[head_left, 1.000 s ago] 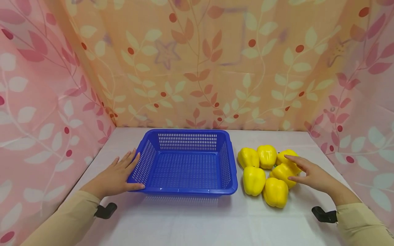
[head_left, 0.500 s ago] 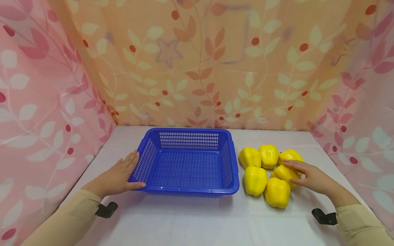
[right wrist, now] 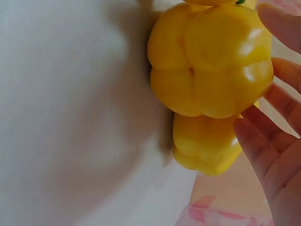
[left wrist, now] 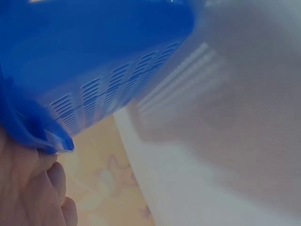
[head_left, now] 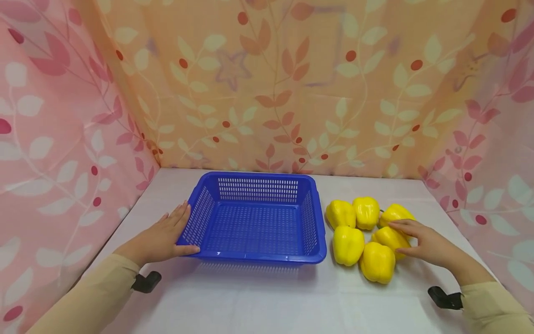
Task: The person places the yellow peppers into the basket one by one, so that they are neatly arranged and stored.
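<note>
- My left hand (head_left: 160, 239) lies at the left end of a blue rectangular plastic basket (head_left: 254, 258), fingers straight along the rim on that side, thumb laid over the near left corner.
- The left wrist view has the same hand against the basket's rim, only partly in frame; slotted side wall above it.
- Basket upright, roughly mid-table; its slotted floor and walls show from above.
- To the basket's right, well within the table: six glossy yellow bell peppers, close together, all outside the basket.
- Back row: left pepper (head_left: 340, 214), middle pepper (head_left: 366, 213), right pepper (head_left: 396, 214), the last partly behind my fingers.
- Nearer me: front-left pepper (head_left: 348, 246), standing just beside the basket; front pepper (head_left: 377, 263), closest to my body; tilted pepper (head_left: 392, 239), between the front one and the back right one.
- My right hand (head_left: 427, 243) is at the right side of the group, thumb and fingers spread wide apart, nearest the tilted pepper and the back right one. Whether fingertips touch skin, I cannot tell.
- Right wrist view: one pepper end-on, lobed, fingers along its edge; another partly behind.
- Surface: white cloth-covered table (head_left: 267, 297). Orange leaf-print curtain (head_left: 258, 93) behind, pink leaf-print cloth (head_left: 62, 116) at the left.
- Beige sleeves (head_left: 89, 297) on both my arms.
</note>
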`<act>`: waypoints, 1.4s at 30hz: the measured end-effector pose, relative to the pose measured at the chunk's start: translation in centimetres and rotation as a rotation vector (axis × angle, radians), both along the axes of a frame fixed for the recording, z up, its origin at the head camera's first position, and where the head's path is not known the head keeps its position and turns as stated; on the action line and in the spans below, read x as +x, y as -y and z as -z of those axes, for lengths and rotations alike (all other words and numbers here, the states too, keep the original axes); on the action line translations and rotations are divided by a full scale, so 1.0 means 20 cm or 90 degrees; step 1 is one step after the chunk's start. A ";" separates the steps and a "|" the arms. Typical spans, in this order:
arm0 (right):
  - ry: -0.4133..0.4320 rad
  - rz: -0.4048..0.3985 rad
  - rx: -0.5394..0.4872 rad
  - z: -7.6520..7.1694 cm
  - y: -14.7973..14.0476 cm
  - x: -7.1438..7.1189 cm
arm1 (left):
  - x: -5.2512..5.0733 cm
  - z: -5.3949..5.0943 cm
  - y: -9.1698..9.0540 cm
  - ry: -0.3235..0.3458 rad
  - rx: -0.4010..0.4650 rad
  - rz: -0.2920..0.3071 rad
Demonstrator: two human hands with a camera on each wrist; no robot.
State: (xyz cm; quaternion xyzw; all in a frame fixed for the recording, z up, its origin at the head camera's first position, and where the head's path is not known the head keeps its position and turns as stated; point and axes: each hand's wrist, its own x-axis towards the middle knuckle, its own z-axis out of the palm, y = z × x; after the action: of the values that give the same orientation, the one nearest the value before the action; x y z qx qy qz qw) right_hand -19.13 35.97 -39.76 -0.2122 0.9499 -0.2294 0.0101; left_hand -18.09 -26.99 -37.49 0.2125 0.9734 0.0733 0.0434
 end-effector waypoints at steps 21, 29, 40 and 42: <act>0.031 0.055 0.031 0.04 -0.07 0.06 | 0.00 -0.01 -0.01 0.009 0.002 -0.002; 0.032 0.055 0.033 0.10 -0.07 0.08 | 0.00 -0.01 -0.01 0.012 -0.002 -0.004; 0.044 0.065 0.038 0.13 -0.09 0.08 | 0.01 -0.01 -0.01 0.007 0.005 -0.001; 0.035 0.057 0.042 0.13 -0.09 0.08 | 0.01 -0.01 -0.01 0.006 0.001 -0.002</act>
State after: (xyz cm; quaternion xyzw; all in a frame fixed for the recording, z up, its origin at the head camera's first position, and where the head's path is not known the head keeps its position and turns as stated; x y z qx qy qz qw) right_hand -17.60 37.85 -42.27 -0.1626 0.9649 -0.2035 0.0327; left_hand -17.96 -26.84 -37.34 0.2110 0.9734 0.0753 0.0478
